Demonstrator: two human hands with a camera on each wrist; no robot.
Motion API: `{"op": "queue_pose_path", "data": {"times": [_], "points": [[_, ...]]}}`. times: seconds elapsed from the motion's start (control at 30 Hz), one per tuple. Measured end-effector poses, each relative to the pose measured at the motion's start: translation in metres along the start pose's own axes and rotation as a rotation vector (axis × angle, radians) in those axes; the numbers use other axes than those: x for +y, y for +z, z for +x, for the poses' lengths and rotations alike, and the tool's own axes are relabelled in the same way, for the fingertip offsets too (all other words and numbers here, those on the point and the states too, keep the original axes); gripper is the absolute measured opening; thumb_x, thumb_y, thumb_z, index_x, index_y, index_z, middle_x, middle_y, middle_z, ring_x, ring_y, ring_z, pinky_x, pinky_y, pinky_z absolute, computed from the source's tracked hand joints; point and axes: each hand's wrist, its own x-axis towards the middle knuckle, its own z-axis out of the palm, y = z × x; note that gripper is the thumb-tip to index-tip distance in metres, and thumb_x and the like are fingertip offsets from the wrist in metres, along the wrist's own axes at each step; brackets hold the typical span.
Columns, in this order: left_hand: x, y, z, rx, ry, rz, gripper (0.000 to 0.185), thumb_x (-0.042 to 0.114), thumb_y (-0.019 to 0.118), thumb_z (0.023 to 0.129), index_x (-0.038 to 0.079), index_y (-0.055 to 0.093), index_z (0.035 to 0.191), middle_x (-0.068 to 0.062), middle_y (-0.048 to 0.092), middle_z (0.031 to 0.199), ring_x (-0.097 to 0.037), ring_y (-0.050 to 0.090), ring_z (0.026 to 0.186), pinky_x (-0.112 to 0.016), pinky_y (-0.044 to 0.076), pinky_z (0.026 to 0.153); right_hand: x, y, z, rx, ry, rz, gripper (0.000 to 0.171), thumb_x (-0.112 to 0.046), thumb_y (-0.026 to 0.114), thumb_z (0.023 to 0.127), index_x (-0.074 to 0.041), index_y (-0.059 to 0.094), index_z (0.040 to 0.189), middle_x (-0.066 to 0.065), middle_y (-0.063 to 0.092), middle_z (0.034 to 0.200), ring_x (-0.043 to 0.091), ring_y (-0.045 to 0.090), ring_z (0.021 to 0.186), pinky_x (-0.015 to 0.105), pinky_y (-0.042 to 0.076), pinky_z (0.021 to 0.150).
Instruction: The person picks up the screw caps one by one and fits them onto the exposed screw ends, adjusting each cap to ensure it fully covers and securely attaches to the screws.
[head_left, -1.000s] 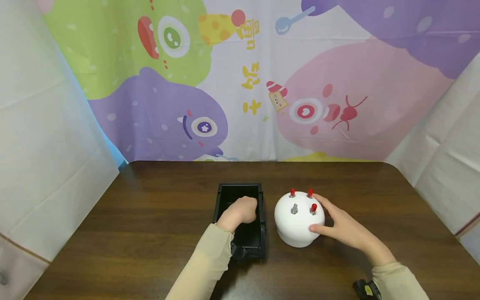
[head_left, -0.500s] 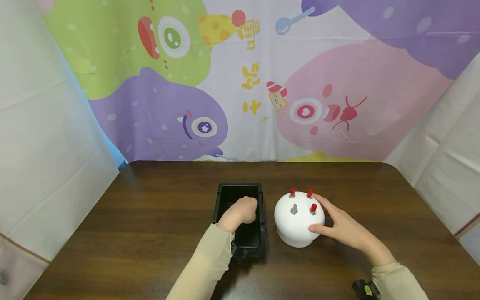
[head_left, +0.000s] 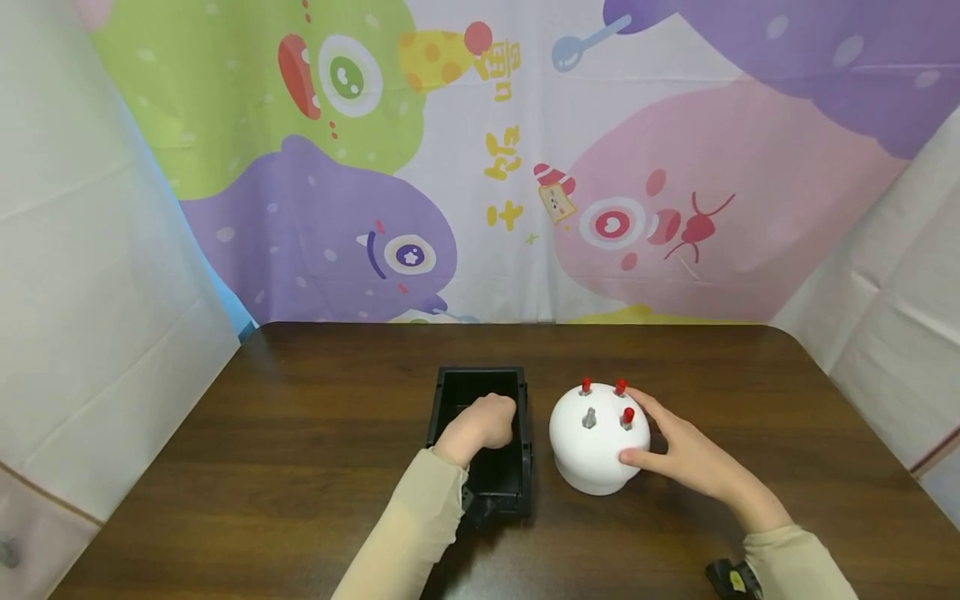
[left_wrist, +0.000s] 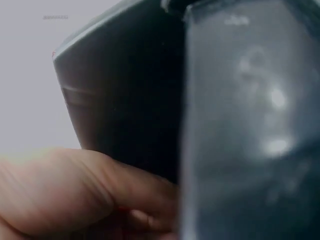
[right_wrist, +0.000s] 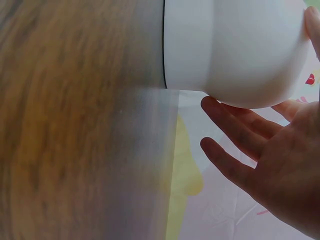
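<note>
A white dome-shaped base [head_left: 588, 454] stands on the table, with metal posts on top. Red caps [head_left: 627, 415] cover three of them; the front left post [head_left: 590, 419] shows bare metal. My right hand [head_left: 693, 454] holds the dome's right side, thumb in front and fingers behind; in the right wrist view some fingers [right_wrist: 240, 130] lie along its flank. To the left, my left hand [head_left: 487, 419] reaches down into a black bin [head_left: 522, 479]. Its fingertips are hidden behind the bin wall [left_wrist: 245, 150] in the left wrist view, so I cannot tell what they hold.
The brown wooden table [head_left: 322, 433] runs back to a printed curtain [head_left: 495, 275] with cartoon figures. White cloth [head_left: 127, 250] hangs at both sides. A black strap device [head_left: 731, 577] sits at the right wrist.
</note>
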Motion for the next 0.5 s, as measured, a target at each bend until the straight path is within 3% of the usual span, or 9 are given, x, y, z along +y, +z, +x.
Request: {"op": "queue_pose_path", "data": {"times": [0.5], "points": [[-0.0008, -0.0058, -0.0099, 0.069, 0.021, 0.009, 0.016, -0.002, 0.052, 0.084, 0.007, 0.056, 0.072, -0.001, 0.032, 0.056, -0.013, 0.029, 0.047, -0.023, 0.029, 0.044, -0.0004, -0.0002, 0.0, 0.001, -0.005, 0.0, 0.082, -0.044, 0.067, 0.078, -0.023, 0.023, 0.143, 0.013, 0.04, 0.138, 0.034, 0.042, 0.122, 0.057, 0.037, 0.091]]}}
